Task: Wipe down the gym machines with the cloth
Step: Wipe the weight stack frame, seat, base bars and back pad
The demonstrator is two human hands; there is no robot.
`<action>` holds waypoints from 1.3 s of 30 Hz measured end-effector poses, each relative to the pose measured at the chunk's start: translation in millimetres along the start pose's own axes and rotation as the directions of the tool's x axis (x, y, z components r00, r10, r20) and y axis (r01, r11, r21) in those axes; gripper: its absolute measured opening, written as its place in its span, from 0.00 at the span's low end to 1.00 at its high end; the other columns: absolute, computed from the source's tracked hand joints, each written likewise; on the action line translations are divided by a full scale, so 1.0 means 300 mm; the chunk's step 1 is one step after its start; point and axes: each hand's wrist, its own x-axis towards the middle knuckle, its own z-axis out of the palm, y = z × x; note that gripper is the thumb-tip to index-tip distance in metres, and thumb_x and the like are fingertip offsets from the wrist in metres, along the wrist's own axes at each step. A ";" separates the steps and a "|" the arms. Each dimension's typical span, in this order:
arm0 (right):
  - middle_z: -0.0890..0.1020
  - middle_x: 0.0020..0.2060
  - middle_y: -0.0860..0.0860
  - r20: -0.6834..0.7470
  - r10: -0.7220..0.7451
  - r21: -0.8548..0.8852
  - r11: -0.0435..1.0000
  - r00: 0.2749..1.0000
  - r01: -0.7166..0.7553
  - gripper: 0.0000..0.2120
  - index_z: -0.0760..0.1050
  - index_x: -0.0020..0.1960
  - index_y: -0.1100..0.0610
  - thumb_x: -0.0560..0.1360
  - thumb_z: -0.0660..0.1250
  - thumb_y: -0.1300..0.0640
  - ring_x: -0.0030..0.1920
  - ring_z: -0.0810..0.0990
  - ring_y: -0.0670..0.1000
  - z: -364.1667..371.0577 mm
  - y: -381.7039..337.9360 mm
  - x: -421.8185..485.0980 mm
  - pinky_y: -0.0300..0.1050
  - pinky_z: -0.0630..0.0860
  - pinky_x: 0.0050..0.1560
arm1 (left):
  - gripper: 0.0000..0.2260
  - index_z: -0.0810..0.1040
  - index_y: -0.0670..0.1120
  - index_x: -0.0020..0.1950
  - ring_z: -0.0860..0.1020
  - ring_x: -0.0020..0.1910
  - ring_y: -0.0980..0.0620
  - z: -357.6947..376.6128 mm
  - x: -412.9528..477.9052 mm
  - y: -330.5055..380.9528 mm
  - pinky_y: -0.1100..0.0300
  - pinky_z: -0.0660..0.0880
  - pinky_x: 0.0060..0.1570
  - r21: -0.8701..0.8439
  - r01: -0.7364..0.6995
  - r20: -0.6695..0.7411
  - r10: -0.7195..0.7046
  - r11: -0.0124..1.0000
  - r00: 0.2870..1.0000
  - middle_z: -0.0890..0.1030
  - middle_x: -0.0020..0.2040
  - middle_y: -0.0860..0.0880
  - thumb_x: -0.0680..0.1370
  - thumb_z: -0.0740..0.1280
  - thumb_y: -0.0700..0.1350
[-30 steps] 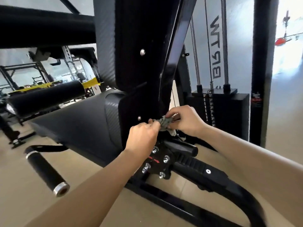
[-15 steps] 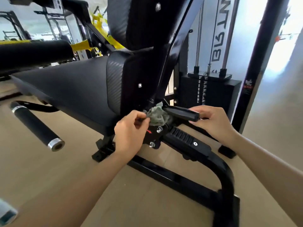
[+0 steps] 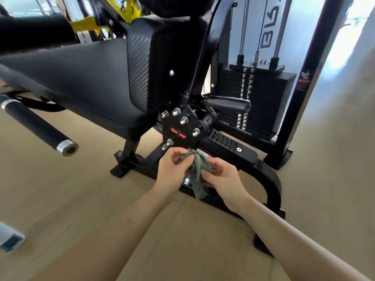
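Note:
A crumpled grey-green cloth [image 3: 197,175] hangs between my two hands, just below the black bolted adjuster plate [image 3: 180,128] of the gym machine. My left hand [image 3: 172,171] pinches the cloth's upper bunch from the left. On the right, my right hand [image 3: 222,175] grips the cloth with curled fingers. The cloth's loose end dangles over the black base bar [image 3: 142,161]. Above the plate stand the padded black seat [image 3: 81,78] and the adjustment lever [image 3: 227,104].
A black handle bar with a silver end cap [image 3: 40,126] juts out at the left. The weight stack [image 3: 257,98] and a black upright post [image 3: 298,88] stand behind on the right. Tan floor lies all around; a grey object [image 3: 10,238] shows at the lower left edge.
Both hands have come down from beside the lever to below the bolted plate. My right hand has left the lever and taken hold of the cloth together with the left.

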 end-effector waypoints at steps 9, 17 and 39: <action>0.77 0.44 0.54 0.013 -0.580 -0.902 0.344 0.815 0.259 0.07 0.78 0.45 0.61 0.70 0.74 0.67 0.45 0.74 0.54 -0.219 0.035 0.131 0.45 0.70 0.40 | 0.10 0.81 0.55 0.43 0.83 0.49 0.55 0.271 0.127 -0.104 0.51 0.82 0.55 0.135 0.081 -0.237 -0.048 0.988 0.970 0.84 0.47 0.54 0.74 0.77 0.42; 0.78 0.40 0.53 -0.068 -0.548 -0.911 0.374 0.834 0.172 0.07 0.78 0.42 0.59 0.67 0.75 0.65 0.39 0.76 0.55 -0.433 0.160 0.012 0.43 0.70 0.38 | 0.08 0.81 0.53 0.44 0.83 0.49 0.52 0.458 0.059 -0.250 0.51 0.82 0.56 0.198 0.164 -0.153 -0.134 0.967 0.979 0.84 0.45 0.54 0.73 0.78 0.41; 0.80 0.39 0.58 0.322 0.211 -0.544 0.839 0.923 -0.002 0.12 0.78 0.39 0.56 0.70 0.80 0.55 0.40 0.79 0.50 -0.049 0.238 -0.087 0.44 0.74 0.42 | 0.09 0.85 0.54 0.44 0.84 0.44 0.58 -0.201 -0.194 -0.255 0.64 0.80 0.44 0.298 0.321 0.220 -0.392 0.899 0.893 0.87 0.43 0.53 0.77 0.74 0.39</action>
